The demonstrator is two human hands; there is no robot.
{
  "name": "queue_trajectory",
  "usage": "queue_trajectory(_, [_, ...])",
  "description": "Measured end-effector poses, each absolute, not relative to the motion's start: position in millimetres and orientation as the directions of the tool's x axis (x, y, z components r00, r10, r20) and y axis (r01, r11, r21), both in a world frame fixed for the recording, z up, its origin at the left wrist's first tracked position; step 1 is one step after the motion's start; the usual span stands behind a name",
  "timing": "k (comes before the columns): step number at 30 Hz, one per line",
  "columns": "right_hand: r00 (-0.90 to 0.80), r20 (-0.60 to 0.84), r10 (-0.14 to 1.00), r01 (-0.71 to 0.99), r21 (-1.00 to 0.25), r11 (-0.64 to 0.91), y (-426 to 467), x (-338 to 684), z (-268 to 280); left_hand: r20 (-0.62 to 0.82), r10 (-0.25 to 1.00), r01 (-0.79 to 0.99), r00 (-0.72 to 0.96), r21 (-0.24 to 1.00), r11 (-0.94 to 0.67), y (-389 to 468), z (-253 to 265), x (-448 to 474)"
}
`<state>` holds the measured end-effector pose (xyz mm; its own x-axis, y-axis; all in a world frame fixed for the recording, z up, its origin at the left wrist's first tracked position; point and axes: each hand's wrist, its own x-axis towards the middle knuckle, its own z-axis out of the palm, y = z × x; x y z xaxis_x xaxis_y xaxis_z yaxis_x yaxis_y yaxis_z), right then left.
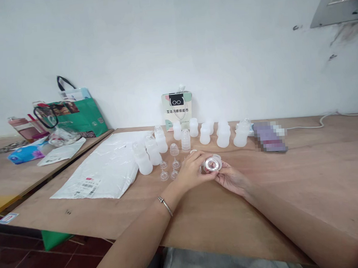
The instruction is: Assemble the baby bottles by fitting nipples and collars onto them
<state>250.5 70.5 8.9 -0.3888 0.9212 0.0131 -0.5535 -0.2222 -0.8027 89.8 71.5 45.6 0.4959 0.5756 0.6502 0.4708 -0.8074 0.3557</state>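
Left hand (196,170), right hand (232,180) holding clear piece (213,163), frosted bottles (223,135), contents unclear

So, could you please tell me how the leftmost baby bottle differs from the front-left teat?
The leftmost baby bottle has a milky white body, whereas the front-left teat is clear. The bottle is much taller; the teat sits low on a wide round base. Both stand upright on the table.

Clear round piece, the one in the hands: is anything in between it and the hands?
Nothing that I can see. The left hand and right hand both touch the clear round piece. The milky bottles stand farther back, not in between.
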Motion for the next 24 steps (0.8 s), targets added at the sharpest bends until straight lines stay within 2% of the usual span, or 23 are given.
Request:
queue_trajectory(5, [-0.414,0.014,0.910,-0.530,-0.817,-0.229,69.8,251.0,7.8,0.655,0.571,0.444,0.495,0.374,-0.814,70.4,48.3,90.2])
queue_trajectory(13, [-0.332,0.040,0.943,-0.538,-0.829,-0.155,71.8,251.4,9.6,0.712,0.540,0.412,0.449,0.371,-0.832,67.9,46.5,89.9])
queue_trajectory(20, [-0.312,0.054,0.949,-0.501,-0.858,-0.116,67.1,249.7,11.5,0.763,0.507,0.509,0.401,0.275,-0.816,63.8,47.7,93.9])
queue_trajectory(24, [-0.295,0.035,0.955,-0.430,-0.897,-0.100,64.2,249.0,11.6,0.760,0.489,0.517,0.428,0.239,-0.822,58.3,48.3,96.4])
